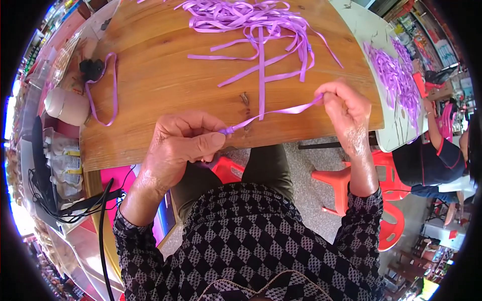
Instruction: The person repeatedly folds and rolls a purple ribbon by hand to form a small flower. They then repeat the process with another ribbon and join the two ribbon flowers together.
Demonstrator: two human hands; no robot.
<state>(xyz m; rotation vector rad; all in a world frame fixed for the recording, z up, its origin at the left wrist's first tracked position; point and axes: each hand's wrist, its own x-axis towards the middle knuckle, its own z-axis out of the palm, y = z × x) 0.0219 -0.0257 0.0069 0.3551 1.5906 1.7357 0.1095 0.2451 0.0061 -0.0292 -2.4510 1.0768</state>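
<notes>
One purple ribbon strip (281,111) is in work, stretched taut between the two hands above the near edge of the wooden counter (160,85). The left hand (183,145) is closed narrow, thumb and fingers pinching the strip's near end, where a small tight twist or fold shows just past the fingertips. The right hand (346,113) is likewise closed, pinching the far end, held up and out to the right. The strip runs between them at a slight rise, clear of the counter surface or barely over it; which cannot be told.

Judged progress: early to middle. A loose pile of cut ribbon strips (251,22) lies near the far edge of the counter, tangled, with several lengths trailing toward the hands; these look unworked. A single ribbon loop (108,93) lies apart at the left, near a small black object (93,69). No heap of finished pieces shows close to the hands, so most of the pile appears left to do.

To the right, a second, white counter (371,35) carries another spread of purple strips (396,75). A co-worker in dark clothing (432,160) sits beside it; what their hands do is too small to tell. Red plastic stools (386,200) stand below.
</notes>
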